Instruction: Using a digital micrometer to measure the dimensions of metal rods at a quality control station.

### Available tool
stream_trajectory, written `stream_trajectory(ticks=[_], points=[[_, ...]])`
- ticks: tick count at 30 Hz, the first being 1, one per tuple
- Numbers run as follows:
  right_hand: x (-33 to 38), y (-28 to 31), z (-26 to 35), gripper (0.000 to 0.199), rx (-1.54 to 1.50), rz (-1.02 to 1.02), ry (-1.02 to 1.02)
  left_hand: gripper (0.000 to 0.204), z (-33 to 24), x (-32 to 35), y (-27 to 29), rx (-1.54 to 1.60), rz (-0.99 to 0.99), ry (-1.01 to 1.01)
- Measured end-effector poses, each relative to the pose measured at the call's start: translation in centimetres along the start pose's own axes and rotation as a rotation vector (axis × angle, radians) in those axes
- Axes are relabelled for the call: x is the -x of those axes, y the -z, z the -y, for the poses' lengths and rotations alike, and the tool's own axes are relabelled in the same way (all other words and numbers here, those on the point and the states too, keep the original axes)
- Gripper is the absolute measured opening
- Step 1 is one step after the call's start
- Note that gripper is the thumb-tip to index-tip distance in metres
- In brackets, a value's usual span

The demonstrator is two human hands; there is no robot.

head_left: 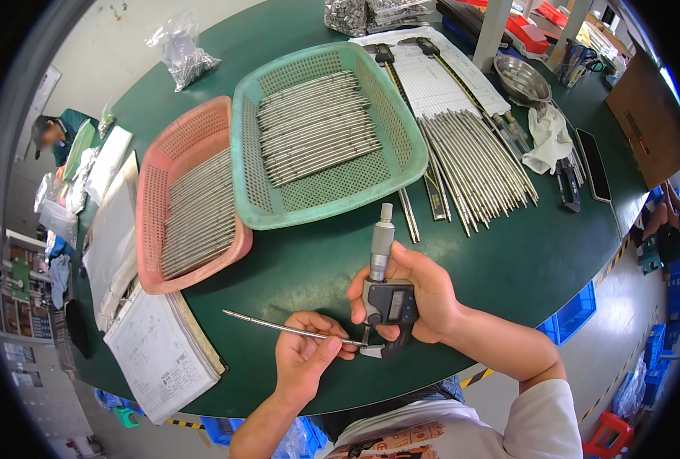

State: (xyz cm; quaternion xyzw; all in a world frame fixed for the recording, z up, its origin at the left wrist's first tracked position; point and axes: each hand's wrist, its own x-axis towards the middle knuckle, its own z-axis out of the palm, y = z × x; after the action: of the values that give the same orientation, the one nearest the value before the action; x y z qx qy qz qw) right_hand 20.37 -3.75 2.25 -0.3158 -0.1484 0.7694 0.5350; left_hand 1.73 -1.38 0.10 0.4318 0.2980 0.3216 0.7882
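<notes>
My right hand [424,294] is closed around a digital micrometer [390,303] with a grey barrel pointing up and a small display. A thin metal rod [273,325] is pinched between the thumb and fingers of my left hand [306,356]. The rod's right end sits at the jaws of the micrometer; whether both jaws touch it I cannot tell. Its other end points up and to the left over the green table. Beyond my hands, a green basket [325,205] and a pink basket [154,229] both hold rows of similar rods.
Many loose rods [478,168] lie at the right on the green table [478,260]. Past them are calipers [451,73], paper sheets, a metal bowl [522,80], a white cloth [548,139] and a phone [592,164]. An open binder [164,356] lies at the left. Another person [68,130] is at the far left.
</notes>
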Motion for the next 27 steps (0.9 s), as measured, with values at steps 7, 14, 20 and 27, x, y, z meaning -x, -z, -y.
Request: stream_trajectory(ticks=[7, 14, 20, 27], points=[[0.07, 0.01, 0.00, 0.056, 0.103, -0.033, -0.008, 0.021, -0.16, -0.08, -0.11, 0.009, 0.020, -0.003], [0.14, 0.02, 0.05, 0.055, 0.106, -0.022, 0.001, 0.022, -0.08, -0.10, -0.31, -0.057, -0.053, 0.034], [0.10, -0.05, -0.06, 0.059, 0.147, 0.002, 0.030, 0.022, -0.06, -0.13, -0.25, -0.063, -0.064, 0.040], [0.05, -0.13, 0.21, 0.059, 0.048, -0.047, -0.029, 0.023, -0.65, -0.09, 0.13, 0.026, -0.003, 0.097]])
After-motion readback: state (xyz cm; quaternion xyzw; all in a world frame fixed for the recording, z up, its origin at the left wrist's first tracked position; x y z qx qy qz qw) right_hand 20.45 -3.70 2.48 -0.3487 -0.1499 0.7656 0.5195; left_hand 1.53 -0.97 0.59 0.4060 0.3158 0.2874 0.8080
